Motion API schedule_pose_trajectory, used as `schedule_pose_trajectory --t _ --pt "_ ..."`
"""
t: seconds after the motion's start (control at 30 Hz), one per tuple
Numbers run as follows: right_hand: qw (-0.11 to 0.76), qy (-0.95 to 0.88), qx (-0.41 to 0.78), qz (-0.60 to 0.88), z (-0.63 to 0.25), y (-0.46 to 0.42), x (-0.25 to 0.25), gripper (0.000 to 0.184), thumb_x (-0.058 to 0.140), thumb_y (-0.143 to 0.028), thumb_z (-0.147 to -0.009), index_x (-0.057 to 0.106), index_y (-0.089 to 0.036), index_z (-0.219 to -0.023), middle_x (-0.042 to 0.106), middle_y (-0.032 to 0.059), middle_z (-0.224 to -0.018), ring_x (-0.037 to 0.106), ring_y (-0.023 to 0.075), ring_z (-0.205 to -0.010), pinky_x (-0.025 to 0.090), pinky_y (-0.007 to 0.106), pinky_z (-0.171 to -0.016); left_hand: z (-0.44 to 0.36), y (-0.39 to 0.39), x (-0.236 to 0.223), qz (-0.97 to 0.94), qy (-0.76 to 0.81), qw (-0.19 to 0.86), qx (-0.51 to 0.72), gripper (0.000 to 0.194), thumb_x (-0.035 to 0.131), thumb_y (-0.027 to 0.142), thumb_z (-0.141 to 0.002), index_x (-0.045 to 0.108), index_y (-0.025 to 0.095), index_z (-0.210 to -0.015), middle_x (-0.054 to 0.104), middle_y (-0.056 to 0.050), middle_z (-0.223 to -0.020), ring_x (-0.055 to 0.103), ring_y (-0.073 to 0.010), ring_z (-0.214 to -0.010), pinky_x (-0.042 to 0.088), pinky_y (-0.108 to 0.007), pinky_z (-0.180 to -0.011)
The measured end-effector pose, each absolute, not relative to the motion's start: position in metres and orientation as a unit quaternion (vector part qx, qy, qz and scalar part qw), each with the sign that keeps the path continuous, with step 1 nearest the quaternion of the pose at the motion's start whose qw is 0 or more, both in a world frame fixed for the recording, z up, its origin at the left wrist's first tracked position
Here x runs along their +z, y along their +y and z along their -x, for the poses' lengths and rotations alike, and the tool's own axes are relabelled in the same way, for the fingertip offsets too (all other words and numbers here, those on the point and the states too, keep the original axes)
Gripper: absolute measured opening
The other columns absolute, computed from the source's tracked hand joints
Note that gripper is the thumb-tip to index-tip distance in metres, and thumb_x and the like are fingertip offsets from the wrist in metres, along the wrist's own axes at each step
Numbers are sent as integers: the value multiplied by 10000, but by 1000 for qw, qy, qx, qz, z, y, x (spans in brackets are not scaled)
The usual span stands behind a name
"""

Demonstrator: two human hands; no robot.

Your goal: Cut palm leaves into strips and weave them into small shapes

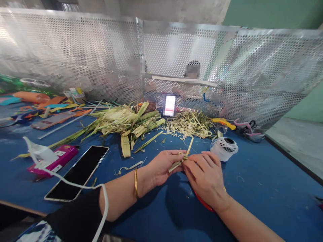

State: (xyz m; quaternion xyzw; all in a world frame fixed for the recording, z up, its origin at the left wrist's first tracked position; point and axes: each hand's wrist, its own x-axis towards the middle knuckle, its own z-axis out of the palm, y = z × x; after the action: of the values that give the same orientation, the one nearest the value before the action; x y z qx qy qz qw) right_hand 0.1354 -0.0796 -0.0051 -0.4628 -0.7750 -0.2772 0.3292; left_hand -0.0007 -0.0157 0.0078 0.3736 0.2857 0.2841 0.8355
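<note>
Pinching pale-green, flat, fibrous plant strips [190, 146] w/ L hand [163, 167] & R hand [206, 174]; prob. light, bendy, easily split, best held nr the crossing.

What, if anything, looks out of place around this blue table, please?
The white cable looks odd: in view, it trails across the phone and left forearm, where it might snag. Plant scraps also lie strewn about.

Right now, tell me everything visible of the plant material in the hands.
The plant material looks narrow, fibrous and pale yellow-green. One end sticks up; another slants down to the left. The left hand pinches it between these ends, where the right hand touches it, over the blue table. Whether it is one bent strip or several is hidden.
</note>
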Motion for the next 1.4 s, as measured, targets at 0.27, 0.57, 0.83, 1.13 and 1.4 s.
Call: schedule_pose_trajectory --t 0.27,0.57,0.83,1.13,1.4 --pt "229 -852 -264 390 -129 -79 -6 234 430 -85 -890 650 -164 -903 622 36 -767 543 165 -741 344 368 -900 0 -17 2 -381 299 834 264 221 712 130 -650 704 111 -870 681 -56 -802 588 -87 -647 409 -168 -568" --pt "509 -612 78 600 -143 -69 -14 161 549 -299 -831 579 -194 -713 585 24 -725 555 165 -680 448 289 -633 0 -15 5 -376 326 817 291 219 741 144 -672 696 109 -883 690 -70 -784 630 -114 -654 503 -250 -725" --pt "533 -485 344 602 -138 -66 -13 222 592 -419 -773 529 -209 -737 574 -17 -586 551 154 -527 465 280 -514 -1 -16 4 -436 348 764 324 263 769 166 -628 707 122 -879 684 -40 -732 622 -106 -592 497 -229 -640" --pt "438 -661 182 581 -140 -76 -7 143 408 -242 -900 545 -226 -939 659 11 -762 641 171 -671 492 291 -622 1 -8 8 -421 441 700 372 285 697 165 -686 666 148 -969 680 -32 -691 626 -106 -568 439 -179 -517" --pt "348 -813 -42 465 -146 -74 -2 187 477 -132 -887 640 -216 -926 696 28 -886 627 155 -805 470 290 -748 0 -9 1 -446 406 710 362 270 761 196 -617 693 122 -868 670 -32 -687 586 -93 -540 465 -203 -540"
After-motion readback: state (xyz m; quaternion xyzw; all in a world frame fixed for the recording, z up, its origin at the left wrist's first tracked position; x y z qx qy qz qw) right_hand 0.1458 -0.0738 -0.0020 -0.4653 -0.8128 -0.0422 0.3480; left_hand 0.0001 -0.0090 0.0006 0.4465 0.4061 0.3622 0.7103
